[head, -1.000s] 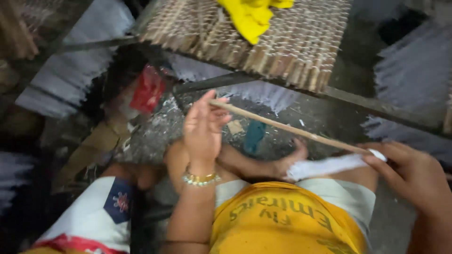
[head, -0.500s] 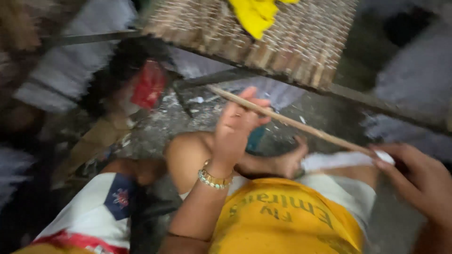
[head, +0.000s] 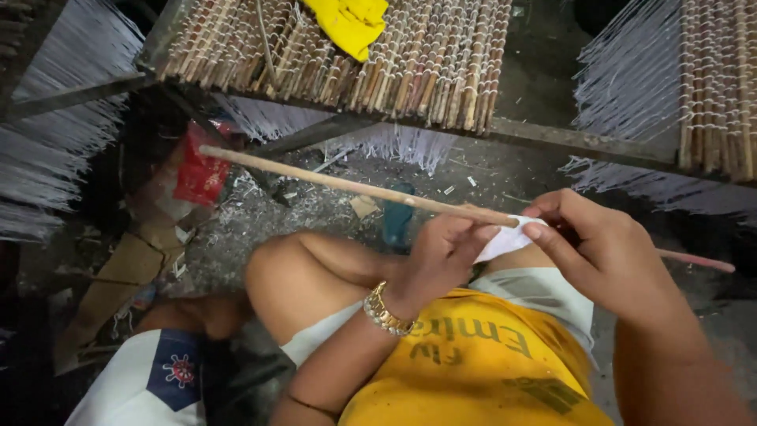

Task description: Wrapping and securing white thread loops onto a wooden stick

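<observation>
Head view: debris-strewn floor (head: 315,213), woven mat (head: 410,55) overhead.

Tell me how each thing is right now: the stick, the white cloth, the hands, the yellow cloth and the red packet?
Stick: long, thin, held level across the lap.
White cloth: pinched around the stick.
Left hand: closed on the stick.
Right hand: pinching the white cloth.
Yellow cloth: crumpled on the reed mat.
Red packet: lying on the littered floor.
</observation>
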